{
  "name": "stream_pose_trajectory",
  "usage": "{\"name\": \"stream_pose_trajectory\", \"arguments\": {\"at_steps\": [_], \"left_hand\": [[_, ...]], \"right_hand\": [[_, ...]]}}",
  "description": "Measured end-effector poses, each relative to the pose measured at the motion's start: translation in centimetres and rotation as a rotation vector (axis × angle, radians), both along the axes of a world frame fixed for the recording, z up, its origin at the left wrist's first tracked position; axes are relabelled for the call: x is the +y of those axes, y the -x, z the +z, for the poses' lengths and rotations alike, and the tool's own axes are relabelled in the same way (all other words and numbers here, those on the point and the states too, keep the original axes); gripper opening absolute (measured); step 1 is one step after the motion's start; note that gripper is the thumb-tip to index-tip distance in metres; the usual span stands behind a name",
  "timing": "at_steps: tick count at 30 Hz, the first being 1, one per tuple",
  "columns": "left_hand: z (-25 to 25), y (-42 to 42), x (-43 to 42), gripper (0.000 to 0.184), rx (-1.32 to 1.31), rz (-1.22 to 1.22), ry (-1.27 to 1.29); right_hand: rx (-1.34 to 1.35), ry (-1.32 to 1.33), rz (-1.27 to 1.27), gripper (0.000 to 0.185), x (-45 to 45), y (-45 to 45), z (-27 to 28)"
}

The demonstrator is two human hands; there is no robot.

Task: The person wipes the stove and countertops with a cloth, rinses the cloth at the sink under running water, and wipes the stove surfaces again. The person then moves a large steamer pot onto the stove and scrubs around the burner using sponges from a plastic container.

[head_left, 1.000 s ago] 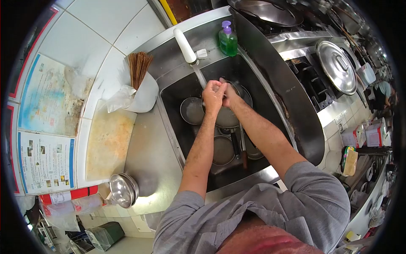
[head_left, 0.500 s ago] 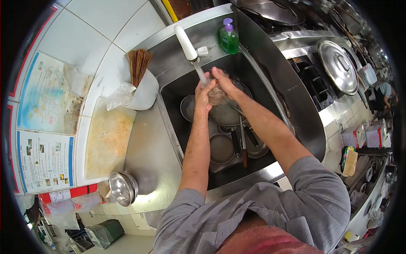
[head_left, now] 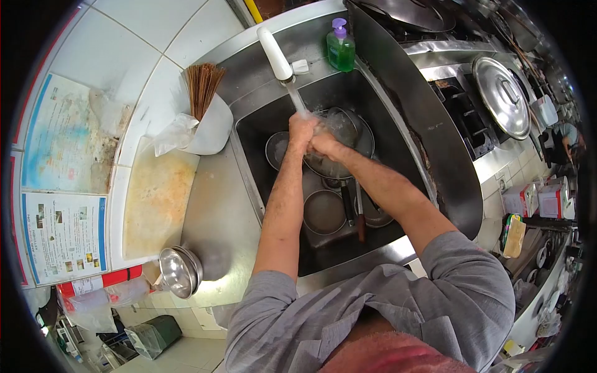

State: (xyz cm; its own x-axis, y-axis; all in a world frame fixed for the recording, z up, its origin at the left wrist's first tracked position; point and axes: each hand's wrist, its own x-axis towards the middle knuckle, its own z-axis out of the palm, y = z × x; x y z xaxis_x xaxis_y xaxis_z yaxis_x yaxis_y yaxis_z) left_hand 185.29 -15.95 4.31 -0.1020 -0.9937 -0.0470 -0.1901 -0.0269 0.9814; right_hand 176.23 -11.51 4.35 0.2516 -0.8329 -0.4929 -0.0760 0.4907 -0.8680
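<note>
Water runs from the white faucet (head_left: 275,55) onto my two hands, which are together over the dark sink (head_left: 323,258). My left hand (head_left: 303,129) is under the stream, its fingers blurred by water. My right hand (head_left: 324,144) touches it from the right, fingers also smeared. No object shows between them. Below lie a large pan (head_left: 336,168) with a black handle, a round pan (head_left: 324,212) nearer me and a smaller one (head_left: 278,149) at the left. A brown-handled utensil (head_left: 360,227) rests among them.
Green soap bottle (head_left: 341,50) stands behind the sink. A white holder (head_left: 212,130) with brown bristles is at the left, stacked metal bowls (head_left: 179,272) on the counter's near left. A pan lid (head_left: 502,98) lies by the stove at right. Another person (head_left: 564,138) is far right.
My hands were apart and cupped in the stream half a second ago; now they are pressed together, slightly lower. The view has shifted slightly.
</note>
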Motion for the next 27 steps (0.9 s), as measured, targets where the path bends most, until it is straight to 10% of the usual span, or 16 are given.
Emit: {"name": "stream_pose_trajectory", "arguments": {"at_steps": [2,6,10,15,18,21,27], "left_hand": [[-1.6,0.3,-0.3,0.025,-0.18,0.071,0.067],[-4.7,1.0,0.2,0.035,0.137,0.173,0.038],[-1.8,0.5,3.8,0.057,0.929,0.016,-0.395],[-3.8,0.6,3.2,0.052,1.057,0.018,-0.444],[-3.7,2.0,2.4,0.03,0.614,0.617,-0.091],[-2.8,1.9,2.9,0.031,0.053,0.533,0.233],[-0.4,2.3,3.5,0.027,-0.03,0.279,0.417]], "right_hand": [[0.56,0.399,-0.222,0.047,-0.5,-1.4,-2.6],[0.644,0.177,-0.143,0.063,0.4,-0.1,0.2],[0.239,0.294,-0.203,0.064,-2.1,2.3,-3.1],[-0.266,-0.05,-0.081,0.038,0.5,3.5,1.3],[-0.278,-0.13,-0.399,0.037,1.8,2.8,0.3],[-0.511,-0.338,-0.742,0.027,1.7,2.0,1.1],[-0.52,-0.061,-0.679,0.024,0.0,0.3,1.5]]}}
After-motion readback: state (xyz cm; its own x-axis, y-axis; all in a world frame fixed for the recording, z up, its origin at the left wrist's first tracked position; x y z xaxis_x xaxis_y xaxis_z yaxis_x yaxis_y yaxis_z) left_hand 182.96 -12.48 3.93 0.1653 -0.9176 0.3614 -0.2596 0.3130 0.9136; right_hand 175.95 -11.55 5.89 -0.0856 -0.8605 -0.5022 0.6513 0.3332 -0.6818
